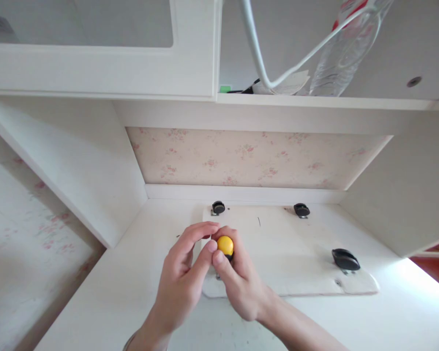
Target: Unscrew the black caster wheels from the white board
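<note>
When handling the yellow-topped thing [225, 244], best to grip snugly with the right hand [244, 287] and only steady with the left hand [181, 280], thumbs clear of each other. Held between the two hands, seen over the left part of the white board [281, 253]; yellow end toward the camera, dark part just below. Right hand: closed around it, thumb on the near side, forefinger curled along the far side. Left hand: half curled, gap between thumb and fingers, thumb tip at the right thumb; impossible to tell of any hold there, palm hidden. Worth minding the far-left caster [218, 208], just beyond the fingers
</note>
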`<state>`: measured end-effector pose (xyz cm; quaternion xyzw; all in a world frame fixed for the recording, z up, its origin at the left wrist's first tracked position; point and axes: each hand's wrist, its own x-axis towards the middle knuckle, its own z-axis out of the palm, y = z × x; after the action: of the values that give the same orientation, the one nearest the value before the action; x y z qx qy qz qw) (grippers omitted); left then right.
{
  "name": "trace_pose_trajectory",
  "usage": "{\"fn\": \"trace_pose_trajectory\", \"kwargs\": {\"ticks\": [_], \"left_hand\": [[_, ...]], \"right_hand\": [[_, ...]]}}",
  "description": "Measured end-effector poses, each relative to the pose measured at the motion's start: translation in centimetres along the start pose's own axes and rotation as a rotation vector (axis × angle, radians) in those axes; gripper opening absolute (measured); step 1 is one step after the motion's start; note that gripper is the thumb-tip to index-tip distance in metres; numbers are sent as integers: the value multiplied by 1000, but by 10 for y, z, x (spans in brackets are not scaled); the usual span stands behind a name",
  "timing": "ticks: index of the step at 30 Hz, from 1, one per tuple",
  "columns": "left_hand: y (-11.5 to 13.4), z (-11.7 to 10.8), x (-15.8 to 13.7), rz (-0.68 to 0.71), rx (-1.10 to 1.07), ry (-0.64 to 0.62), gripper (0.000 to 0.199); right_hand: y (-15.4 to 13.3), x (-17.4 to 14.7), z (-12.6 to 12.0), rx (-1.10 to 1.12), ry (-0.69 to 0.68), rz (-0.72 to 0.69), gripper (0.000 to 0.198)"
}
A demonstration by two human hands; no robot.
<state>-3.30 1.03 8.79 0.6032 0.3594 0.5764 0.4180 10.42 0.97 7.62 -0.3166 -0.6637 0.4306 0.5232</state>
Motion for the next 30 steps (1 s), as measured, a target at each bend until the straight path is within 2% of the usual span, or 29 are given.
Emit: {"fn": "trace_pose_trajectory", "kwargs": {"ticks": [6, 12, 17, 24, 30], "left_hand": [[-3, -1, 0, -20, 22, -3, 19], [-2, -4, 6, 134, 201, -91, 26], [-5, -6, 12, 193, 327, -153, 31], [-9, -6, 10, 269, 250, -132, 31], [-8, -3, 9, 329, 328, -77, 36]], "right_hand": [[4, 2, 0, -19, -14, 58, 27], [-1, 15, -8, 44, -79, 101, 38], [-3, 23, -20, 81, -119, 144, 35], [-8, 16, -21, 64, -130, 188, 36], [-6, 15, -16, 88, -137, 164, 37]]}}
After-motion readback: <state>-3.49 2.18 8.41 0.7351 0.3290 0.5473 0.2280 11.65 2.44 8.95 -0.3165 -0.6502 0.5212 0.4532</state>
